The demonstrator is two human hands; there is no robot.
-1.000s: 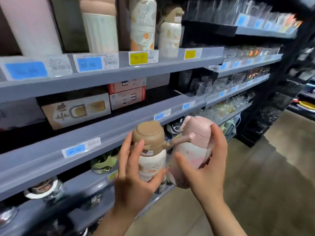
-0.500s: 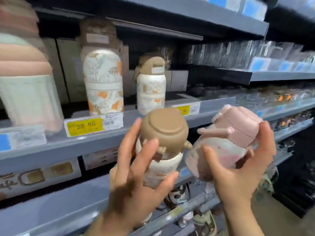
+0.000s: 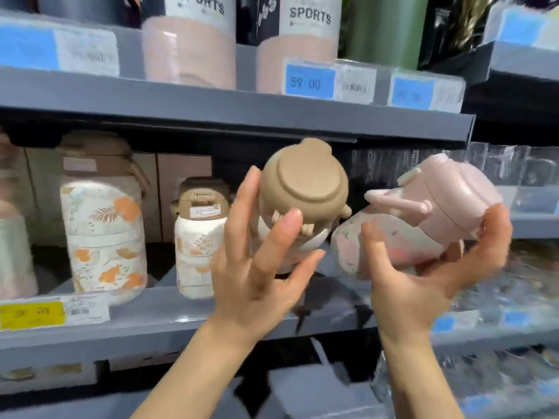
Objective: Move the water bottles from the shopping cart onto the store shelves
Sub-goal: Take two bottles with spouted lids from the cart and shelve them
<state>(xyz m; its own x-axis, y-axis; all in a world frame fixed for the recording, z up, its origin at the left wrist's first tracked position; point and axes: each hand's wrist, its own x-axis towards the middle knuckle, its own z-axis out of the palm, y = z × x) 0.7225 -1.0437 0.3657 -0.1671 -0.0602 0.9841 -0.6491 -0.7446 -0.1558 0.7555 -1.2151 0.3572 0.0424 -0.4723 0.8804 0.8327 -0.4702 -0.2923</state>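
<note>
My left hand (image 3: 257, 267) holds a small bottle with a brown lid (image 3: 305, 182), its lid tipped toward me, fingers spread around its white floral body. My right hand (image 3: 423, 276) cradles a pink-lidded bottle (image 3: 447, 201) from below, tilted to the left. Both bottles hang in front of the grey middle shelf (image 3: 169, 313). On that shelf stand a matching small brown-lidded bottle (image 3: 199, 237) and a larger floral one (image 3: 102, 225). The shopping cart is out of view.
The upper shelf (image 3: 242, 110) carries tall pink "SPORTS" bottles (image 3: 187, 46) and a green one (image 3: 384, 31), with blue price tags on its edge. Clear glassware (image 3: 514, 170) fills the shelves at right. Beige boxes stand behind the floral bottles. A yellow price tag (image 3: 30, 316) sits at left.
Both hands have lifted the two bottles from the lower shelf level up to the middle shelf. The view has tilted upward and closer to the shelves. The brown lid now tips toward me.
</note>
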